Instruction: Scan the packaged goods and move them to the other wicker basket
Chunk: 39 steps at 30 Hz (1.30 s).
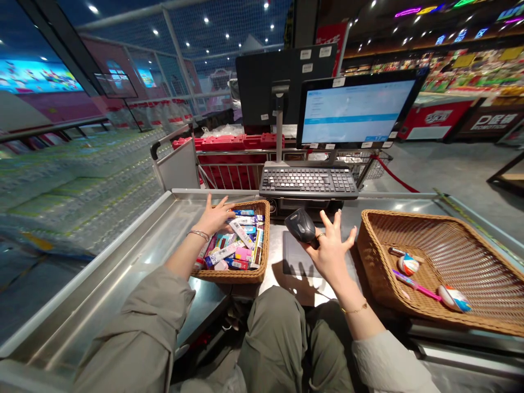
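"Head view: where is the left grip (213, 219)?"

"At the far left of the filled basket (229, 274), its visible fingers apart. The small packs (241, 234) lie just right of it and below; nothing shows clamped in it."

"And the right grip (332, 250)?"

"Outer fingers spread. The black scanner (301, 225) is just left of it, by the thumb; whether thumb and forefinger pinch the handle, I cannot tell."

"Beyond that?"

"Right of that grip, a second basket (429, 240) holds two egg-shaped packs (408, 264) and a purple-pink stick (417, 285), among others."

"Step in hand?"

"Reaching among the small packs, I'd judge."

"Next move?"

"It seems to call for the left fingers closing on one pack without dragging its neighbours."
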Each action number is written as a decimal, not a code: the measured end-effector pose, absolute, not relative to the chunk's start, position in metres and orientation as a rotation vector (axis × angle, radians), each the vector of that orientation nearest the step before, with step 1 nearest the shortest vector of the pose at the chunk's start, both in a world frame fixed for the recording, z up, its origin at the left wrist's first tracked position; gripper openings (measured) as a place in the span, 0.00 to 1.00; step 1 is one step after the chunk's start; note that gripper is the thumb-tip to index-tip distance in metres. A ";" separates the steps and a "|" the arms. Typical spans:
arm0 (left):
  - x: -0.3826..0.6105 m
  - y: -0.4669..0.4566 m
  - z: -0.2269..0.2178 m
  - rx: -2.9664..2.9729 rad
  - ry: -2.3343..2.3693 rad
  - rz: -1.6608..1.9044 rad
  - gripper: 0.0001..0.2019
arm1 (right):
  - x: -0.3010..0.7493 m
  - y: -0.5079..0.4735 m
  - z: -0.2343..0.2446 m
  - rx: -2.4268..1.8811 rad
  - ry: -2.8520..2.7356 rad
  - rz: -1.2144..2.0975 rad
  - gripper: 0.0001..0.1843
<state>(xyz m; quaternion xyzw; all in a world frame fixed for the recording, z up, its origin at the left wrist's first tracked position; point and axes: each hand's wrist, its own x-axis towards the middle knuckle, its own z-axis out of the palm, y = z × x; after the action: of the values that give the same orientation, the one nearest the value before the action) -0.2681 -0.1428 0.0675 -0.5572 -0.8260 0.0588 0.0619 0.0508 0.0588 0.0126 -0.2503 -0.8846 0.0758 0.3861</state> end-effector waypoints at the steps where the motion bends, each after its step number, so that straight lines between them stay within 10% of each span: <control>1: -0.267 -0.143 0.069 -1.703 -2.496 0.171 0.13 | 0.051 0.059 0.012 -0.637 -2.254 0.192 0.11; 39: -0.226 -0.164 0.126 -1.561 -2.128 -0.244 0.06 | 0.052 0.054 0.017 -0.637 -2.253 0.227 0.11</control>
<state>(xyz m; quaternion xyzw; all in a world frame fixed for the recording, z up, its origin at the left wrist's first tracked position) -0.2263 -0.1641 0.1263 -0.5713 -0.7787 -0.0894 0.2433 0.0518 0.0536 0.0170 -0.2498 -0.8842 0.0889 0.3846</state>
